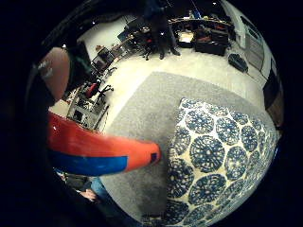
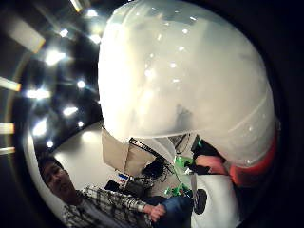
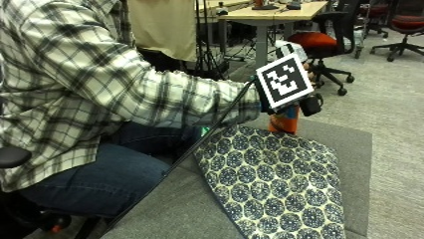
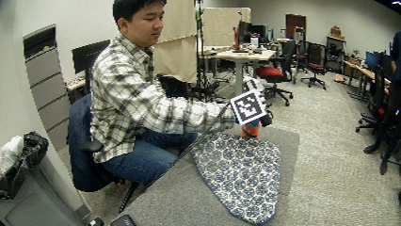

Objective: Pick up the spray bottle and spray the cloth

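Observation:
In the outside view my gloved right hand [image 3: 307, 103] grips the spray bottle [image 3: 285, 121], orange-bodied with a white top, upright at the far end of the cloth [image 3: 278, 179]. The cloth is white with blue round patterns and lies flat on the grey table [image 3: 351, 144]. The bottle's base is close to the table beside the cloth's edge; whether it touches is unclear. The little finger side palm view shows the orange body with its blue label [image 1: 94, 151] beside the cloth [image 1: 213, 151]. The white top [image 2: 185, 80] fills the thumb side palm view. The wide outside view shows the bottle [image 4: 251, 129] and cloth [image 4: 241, 174].
The grey table [image 4: 169, 197] runs past the cloth towards the near side, with a small dark object [image 4: 128, 220] at its near corner. Office chairs [image 3: 324, 42] and a desk [image 3: 271, 15] stand on the carpet beyond the table.

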